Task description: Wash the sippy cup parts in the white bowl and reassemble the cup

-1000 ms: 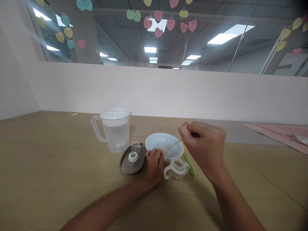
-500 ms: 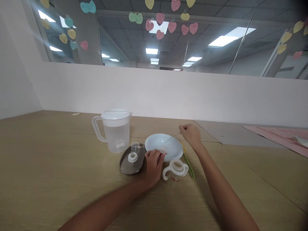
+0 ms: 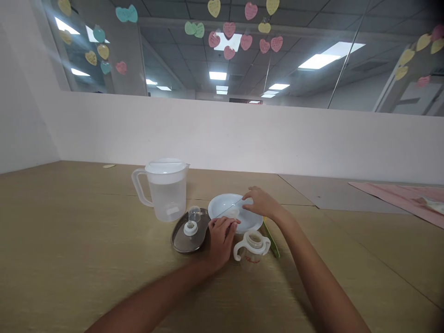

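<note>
Pinching a small translucent disc (image 3: pixel 233 213) at the near rim of the white bowl (image 3: pixel 222 206), left hand (image 3: pixel 222 236) has its fingers closed on it; right hand (image 3: pixel 261 202) rests over the bowl at 3 o'clock, fingers together on a thin wire (image 3: pixel 231 206) running to the disc; handled cup (image 3: pixel 252 245) stands at 6 o'clock of the bowl; dark tray (image 3: pixel 180 238) at 9 o'clock; water jug (image 3: pixel 166 188) at 10 o'clock on the bench (image 3: pixel 69 240).

I see a matt wood-grain bench (image 3: pixel 69 240), a frosted translucent plastic jug (image 3: pixel 166 192) with a smooth white lid, and a glossy white bowl (image 3: pixel 222 206). The oval tray (image 3: pixel 180 238) looks like dull brushed metal, and the two-handled bottle (image 3: pixel 251 245) like clear plastic with white plastic handles. Far right I make out a matt pink cloth mat (image 3: pixel 398 196).
</note>
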`<state>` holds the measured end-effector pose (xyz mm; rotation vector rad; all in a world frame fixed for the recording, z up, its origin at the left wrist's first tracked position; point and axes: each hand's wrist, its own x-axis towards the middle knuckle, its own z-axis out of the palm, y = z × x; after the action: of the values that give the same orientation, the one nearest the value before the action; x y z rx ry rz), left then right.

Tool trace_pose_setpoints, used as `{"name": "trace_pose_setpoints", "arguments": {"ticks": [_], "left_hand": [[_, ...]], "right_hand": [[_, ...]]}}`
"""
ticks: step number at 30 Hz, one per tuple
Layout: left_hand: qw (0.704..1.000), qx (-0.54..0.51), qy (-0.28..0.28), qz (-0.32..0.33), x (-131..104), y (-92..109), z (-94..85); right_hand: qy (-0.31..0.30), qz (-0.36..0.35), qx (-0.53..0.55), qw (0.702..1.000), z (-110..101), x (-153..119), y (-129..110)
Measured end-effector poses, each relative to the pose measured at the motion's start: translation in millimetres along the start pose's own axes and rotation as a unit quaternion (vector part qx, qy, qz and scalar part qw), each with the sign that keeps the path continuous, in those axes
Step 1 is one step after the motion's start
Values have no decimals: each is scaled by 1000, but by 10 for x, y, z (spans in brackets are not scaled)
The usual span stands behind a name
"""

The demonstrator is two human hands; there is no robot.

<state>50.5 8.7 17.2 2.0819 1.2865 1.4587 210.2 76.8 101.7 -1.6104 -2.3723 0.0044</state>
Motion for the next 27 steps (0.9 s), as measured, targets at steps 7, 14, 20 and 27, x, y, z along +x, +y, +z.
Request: {"name": "trace_pose_setpoints", "arguments": {"ticks": [7,14,20,27], "left_hand": [[1000,-11,-9,-6,-5,11,-21],[1000,-20,-8,-10,4,3,-12],[1000,-12,21,-2,-1,-78,23],[1000,-17,16,2,-3,-47,6]], "right_hand": [[64,63,-53,995,64,28,61],[-112,-116,216,963,-12,-22,-120],[-203,-148,373,893,19,-37,-208],[-260,-155,441,845,38,-21,-44]]}}
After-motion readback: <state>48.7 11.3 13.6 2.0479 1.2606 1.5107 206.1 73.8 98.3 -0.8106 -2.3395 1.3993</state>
